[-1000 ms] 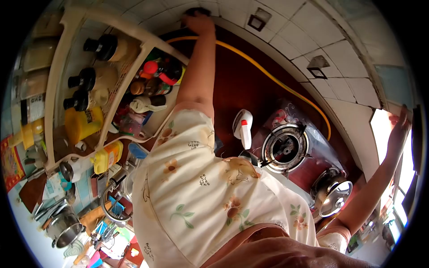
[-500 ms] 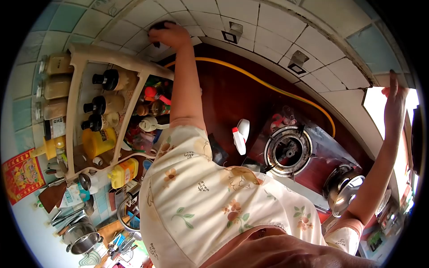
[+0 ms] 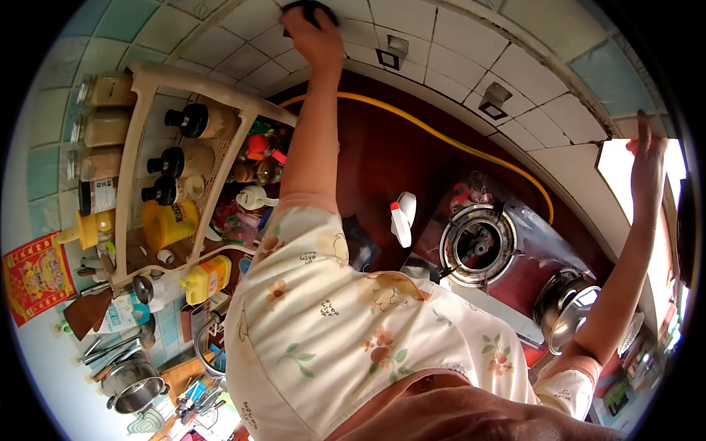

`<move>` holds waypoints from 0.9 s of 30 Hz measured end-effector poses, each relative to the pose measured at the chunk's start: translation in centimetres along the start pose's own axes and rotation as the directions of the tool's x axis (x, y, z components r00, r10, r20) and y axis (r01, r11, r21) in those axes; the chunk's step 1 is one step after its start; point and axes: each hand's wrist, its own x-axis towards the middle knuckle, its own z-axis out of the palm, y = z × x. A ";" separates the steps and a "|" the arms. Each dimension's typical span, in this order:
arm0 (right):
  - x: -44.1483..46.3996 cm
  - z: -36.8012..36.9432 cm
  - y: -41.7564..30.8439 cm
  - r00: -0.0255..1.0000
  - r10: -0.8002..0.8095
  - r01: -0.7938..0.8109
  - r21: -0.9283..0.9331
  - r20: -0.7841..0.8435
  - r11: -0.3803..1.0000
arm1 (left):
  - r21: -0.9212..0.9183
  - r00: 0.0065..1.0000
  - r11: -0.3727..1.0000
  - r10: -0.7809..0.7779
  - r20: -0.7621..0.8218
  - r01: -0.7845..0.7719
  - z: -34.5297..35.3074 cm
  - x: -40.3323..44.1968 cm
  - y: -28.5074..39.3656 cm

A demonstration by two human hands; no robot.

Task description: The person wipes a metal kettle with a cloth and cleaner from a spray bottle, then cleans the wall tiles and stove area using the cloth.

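Observation:
My left hand (image 3: 316, 42) is high on the white tiled wall (image 3: 401, 20), its fingers pressed over a black cloth (image 3: 329, 10) against the tiles. At the far right my right hand (image 3: 649, 147) rests at the edge of the bright window opening (image 3: 616, 170), fingers stretched out, with nothing seen in it. Below the left hand, a yellow hose (image 3: 441, 134) curves over the dark red counter (image 3: 368, 162). A white spray bottle with a red part (image 3: 402, 219) is on the counter.
A gas burner (image 3: 478, 246) and a lidded pot (image 3: 566, 309) are at the right. On the left, a beige rack (image 3: 137, 110) holds jars and bottles. A yellow bottle (image 3: 207, 279) and a steel pot (image 3: 132, 388) are lower left. Two metal hooks (image 3: 494, 99) project from the wall.
My left hand and the black cloth have moved over the tiles, first left, then right and up. My right hand stays by the window edge. The whole view has shifted somewhat.

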 end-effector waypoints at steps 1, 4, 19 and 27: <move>0.0 -0.2 -0.3 0.994 0.108 -0.108 0.046 0.006 0.993 | 0.002 1.000 1.000 -0.003 -0.004 0.003 0.2 -0.9 0.0; -0.1 0.0 1.1 0.991 -0.131 0.131 0.002 0.003 0.991 | -0.177 0.994 0.978 0.111 -0.018 -0.113 0.7 -3.5 -1.8; -0.3 -1.1 -1.5 0.999 0.050 -0.051 0.071 0.010 0.996 | -0.435 0.886 0.773 -0.427 0.180 0.461 1.4 -2.6 -2.2; 0.2 -1.3 -1.4 0.991 0.115 -0.122 0.102 0.065 0.987 | -0.226 0.559 0.512 -0.726 0.400 0.828 5.3 -8.5 -6.7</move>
